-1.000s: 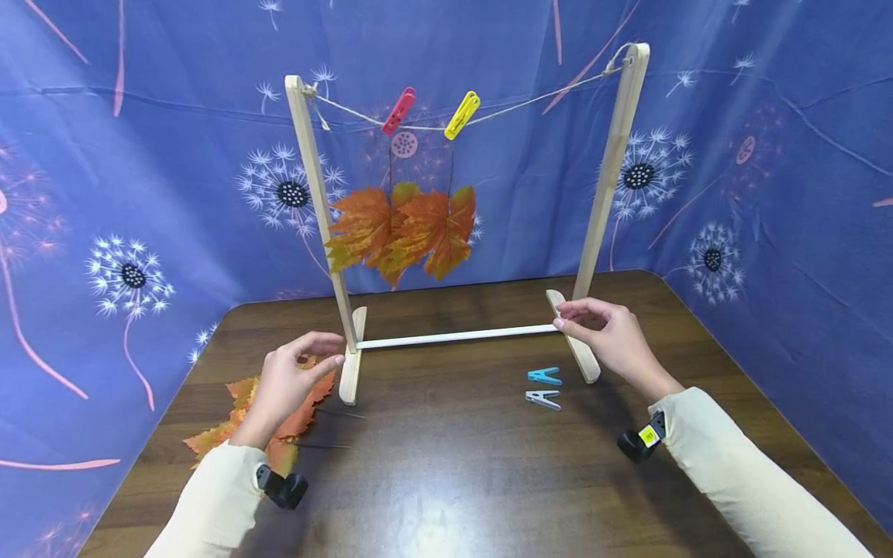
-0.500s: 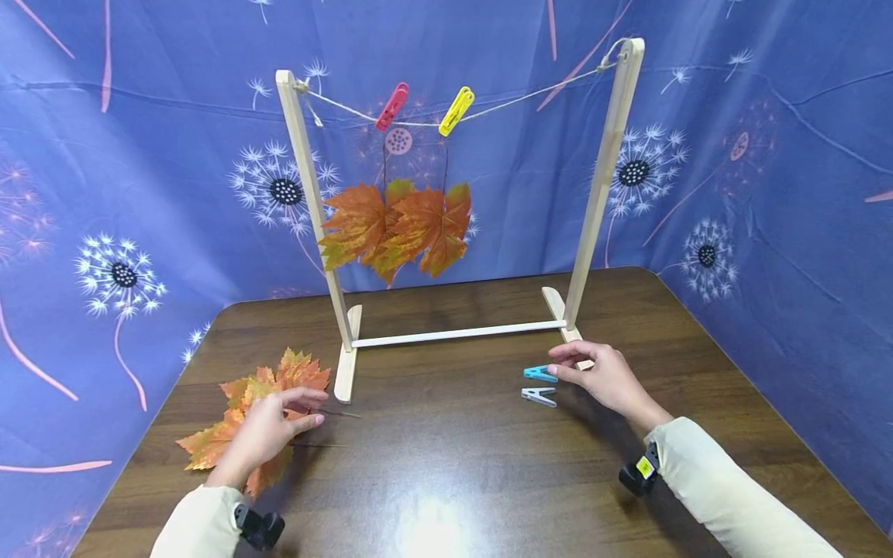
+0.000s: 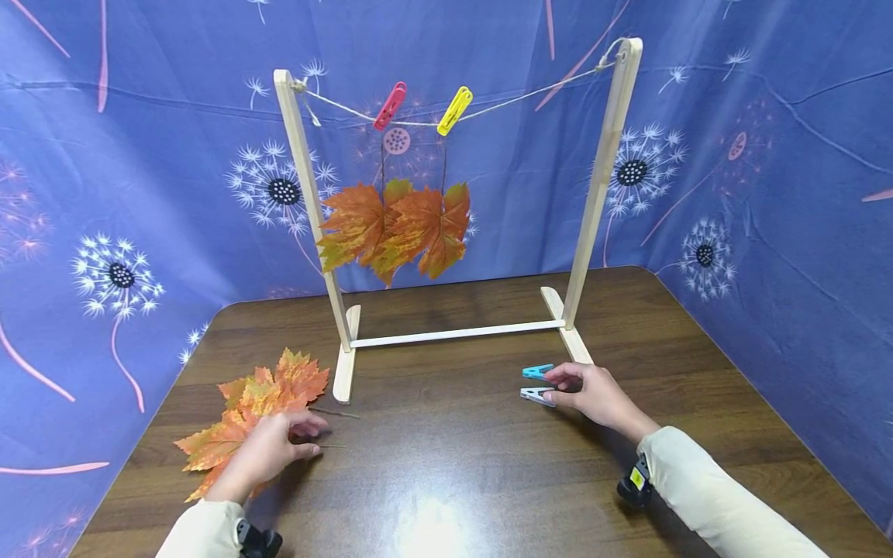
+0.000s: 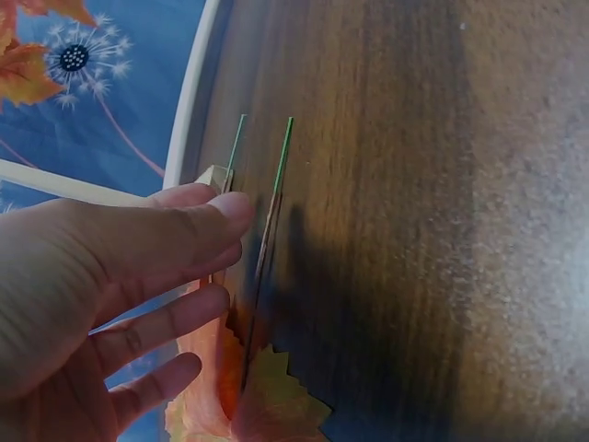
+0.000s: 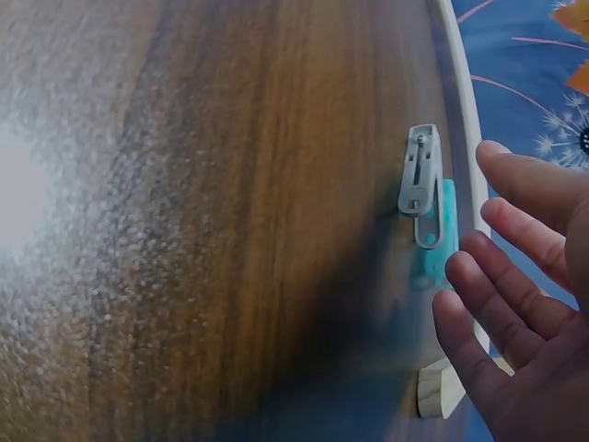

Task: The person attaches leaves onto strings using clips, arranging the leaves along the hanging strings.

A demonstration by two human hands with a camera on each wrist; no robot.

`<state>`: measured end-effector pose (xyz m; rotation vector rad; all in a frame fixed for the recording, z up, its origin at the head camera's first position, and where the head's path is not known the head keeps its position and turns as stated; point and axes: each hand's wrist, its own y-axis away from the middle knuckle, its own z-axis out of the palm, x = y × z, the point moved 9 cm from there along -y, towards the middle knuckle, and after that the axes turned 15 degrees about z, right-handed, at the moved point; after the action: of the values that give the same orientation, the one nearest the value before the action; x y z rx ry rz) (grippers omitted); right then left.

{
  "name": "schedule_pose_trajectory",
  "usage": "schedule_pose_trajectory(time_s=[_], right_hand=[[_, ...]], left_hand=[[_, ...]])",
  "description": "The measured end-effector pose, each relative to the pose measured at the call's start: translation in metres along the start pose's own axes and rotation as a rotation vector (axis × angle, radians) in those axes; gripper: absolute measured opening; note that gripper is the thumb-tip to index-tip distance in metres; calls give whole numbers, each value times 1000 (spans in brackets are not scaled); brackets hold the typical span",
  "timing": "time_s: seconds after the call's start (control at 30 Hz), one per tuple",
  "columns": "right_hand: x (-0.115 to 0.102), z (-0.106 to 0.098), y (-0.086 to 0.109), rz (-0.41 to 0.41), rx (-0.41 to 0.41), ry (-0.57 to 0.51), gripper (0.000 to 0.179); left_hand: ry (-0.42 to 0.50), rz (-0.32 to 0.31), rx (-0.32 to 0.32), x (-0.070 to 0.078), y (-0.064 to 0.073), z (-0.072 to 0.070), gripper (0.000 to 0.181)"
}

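Zero held: our left hand [image 3: 268,449], fingers [image 4: 166,322] parted, at the maple leaves [image 3: 260,399]; right hand [image 3: 596,397] likewise, beside the grey clothespin [image 5: 421,184] (blue clothespin [image 5: 449,216] adjacent). We'd pinch one stem [image 4: 268,232] near its tip.

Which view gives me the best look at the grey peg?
The right wrist view: there the grey peg appears large and uncovered, overlapping the blue peg behind it. The head view shows it smaller, one end partly behind the right hand. The left wrist view doesn't show it.
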<state>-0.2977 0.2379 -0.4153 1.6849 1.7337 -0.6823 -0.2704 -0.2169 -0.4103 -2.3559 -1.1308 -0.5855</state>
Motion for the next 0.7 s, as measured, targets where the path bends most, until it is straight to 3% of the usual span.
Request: schedule_pose_trajectory(time_s=[0.27,0.43,0.7], right_hand=[[-3,7,-1,-38,10,55,25],[-4,9,-1,-59,31,102,24],[0,15,-1,-31,47,197,23]], left_hand=[[-89,-37,-14,-5,3,4,27],[-204,19,-19,-2,2,5,25],[-334,60,-3,3,2,4,21]])
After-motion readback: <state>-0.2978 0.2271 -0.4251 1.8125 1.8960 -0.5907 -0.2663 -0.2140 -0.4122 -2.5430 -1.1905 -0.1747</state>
